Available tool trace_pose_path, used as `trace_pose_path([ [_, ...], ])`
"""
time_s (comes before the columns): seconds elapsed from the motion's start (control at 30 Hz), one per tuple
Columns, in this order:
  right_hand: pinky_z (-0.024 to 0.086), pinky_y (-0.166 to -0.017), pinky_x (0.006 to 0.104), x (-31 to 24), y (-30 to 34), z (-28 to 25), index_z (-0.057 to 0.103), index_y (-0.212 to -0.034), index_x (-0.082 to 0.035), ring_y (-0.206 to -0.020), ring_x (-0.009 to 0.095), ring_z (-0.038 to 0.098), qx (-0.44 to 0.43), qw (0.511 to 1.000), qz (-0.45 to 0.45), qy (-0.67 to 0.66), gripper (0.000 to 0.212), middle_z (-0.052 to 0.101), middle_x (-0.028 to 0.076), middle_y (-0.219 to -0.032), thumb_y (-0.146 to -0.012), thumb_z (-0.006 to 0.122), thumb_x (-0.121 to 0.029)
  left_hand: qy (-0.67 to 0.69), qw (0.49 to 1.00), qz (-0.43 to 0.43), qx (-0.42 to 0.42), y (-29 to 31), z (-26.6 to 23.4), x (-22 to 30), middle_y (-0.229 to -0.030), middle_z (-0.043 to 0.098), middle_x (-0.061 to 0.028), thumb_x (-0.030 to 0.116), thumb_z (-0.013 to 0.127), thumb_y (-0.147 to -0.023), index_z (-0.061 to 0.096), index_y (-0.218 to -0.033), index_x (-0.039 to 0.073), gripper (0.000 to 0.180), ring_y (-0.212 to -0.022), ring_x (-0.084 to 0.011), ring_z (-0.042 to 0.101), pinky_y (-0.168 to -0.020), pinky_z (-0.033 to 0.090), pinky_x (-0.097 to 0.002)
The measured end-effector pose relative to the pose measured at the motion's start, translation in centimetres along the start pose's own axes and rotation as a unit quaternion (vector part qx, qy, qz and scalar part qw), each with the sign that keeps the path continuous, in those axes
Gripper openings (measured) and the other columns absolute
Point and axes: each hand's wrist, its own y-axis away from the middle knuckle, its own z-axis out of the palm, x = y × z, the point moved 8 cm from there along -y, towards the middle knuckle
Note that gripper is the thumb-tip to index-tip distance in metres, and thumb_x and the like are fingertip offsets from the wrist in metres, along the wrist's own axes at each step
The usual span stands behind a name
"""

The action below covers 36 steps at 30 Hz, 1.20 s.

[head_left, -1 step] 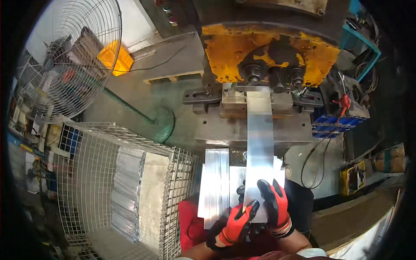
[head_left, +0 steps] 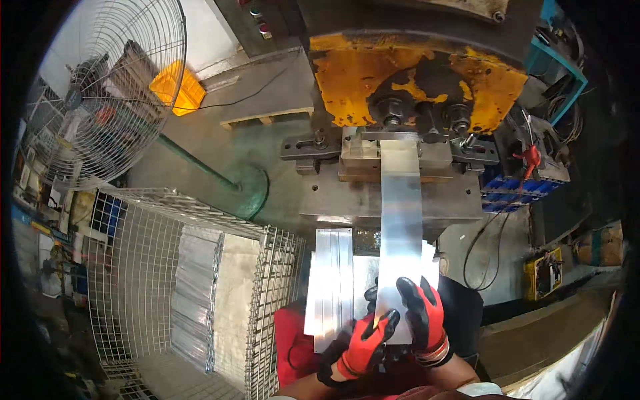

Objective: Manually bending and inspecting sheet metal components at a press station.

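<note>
Both red-and-black gloved hands, left hand (head_left: pixel 363 347) and right hand (head_left: pixel 423 320), pinch the long shiny metal strip (head_left: pixel 400 233). Its far end lies in the yellow press (head_left: pixel 413 80).

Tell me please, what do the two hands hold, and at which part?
Both gloved hands, left hand and right hand, hold the long shiny metal strip at its near end. Its far end lies in the yellow press.
</note>
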Motion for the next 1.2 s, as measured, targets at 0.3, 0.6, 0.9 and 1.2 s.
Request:
trace_pose_path([
  [0.3, 0.043, -0.071, 0.0349, 0.8, 0.2, 0.6, 0.047, -0.112, 0.005, -0.08, 0.028, 0.053, -0.028, 0.999, 0.008, -0.034, 0.042, 0.056, 0.017, -0.094, -0.074, 0.046, -0.013, 0.063, 0.998, 0.015, 0.027, -0.7, -0.4, 0.3, -0.104, 0.052, -0.0176, -0.002, 0.051, -0.08, 0.052, -0.106, -0.005, 0.027, -0.089, -0.0247, 0.055, -0.076, 0.044, -0.0298],
  [0.6, 0.039, -0.082, 0.0339, 0.5, -0.1, 0.3, 0.05, -0.106, 0.004, -0.093, 0.03, 0.052, 0.005, 0.995, -0.087, -0.057, 0.035, 0.055, 0.017, -0.101, -0.082, 0.041, -0.019, 0.353, 0.928, -0.121, 0.018, -2.0, 1.6, -2.7, -0.068, 0.058, -0.009, 0.025, 0.047, -0.086, 0.053, -0.1, -0.001, 0.031, -0.046, -0.0137, 0.054, -0.043, 0.044, -0.0219],
  [0.9, 0.039, -0.084, 0.0326, 4.5, -0.4, 1.3, 0.05, -0.106, 0.005, -0.097, 0.025, 0.052, -0.015, 0.988, 0.004, -0.155, 0.042, 0.054, 0.017, -0.103, -0.084, 0.042, -0.03, 0.554, 0.792, -0.254, -0.043, -2.2, 3.1, -2.3, -0.065, 0.056, -0.0072, 0.033, 0.049, -0.085, 0.054, -0.087, 0.004, 0.03, -0.048, -0.0158, 0.056, -0.04, 0.044, -0.0243],
  [1.2, 0.038, -0.085, 0.0325, 3.0, -0.2, 0.9, 0.05, -0.106, 0.003, -0.097, 0.026, 0.052, 0.014, 0.986, -0.03, -0.161, 0.045, 0.055, 0.016, -0.102, -0.084, 0.043, -0.035, 0.569, 0.781, -0.254, -0.047, -2.0, 3.1, -2.2, -0.063, 0.057, -0.0071, 0.033, 0.049, -0.084, 0.053, -0.086, 0.004, 0.029, -0.046, -0.0158, 0.056, -0.036, 0.043, -0.0239],
])
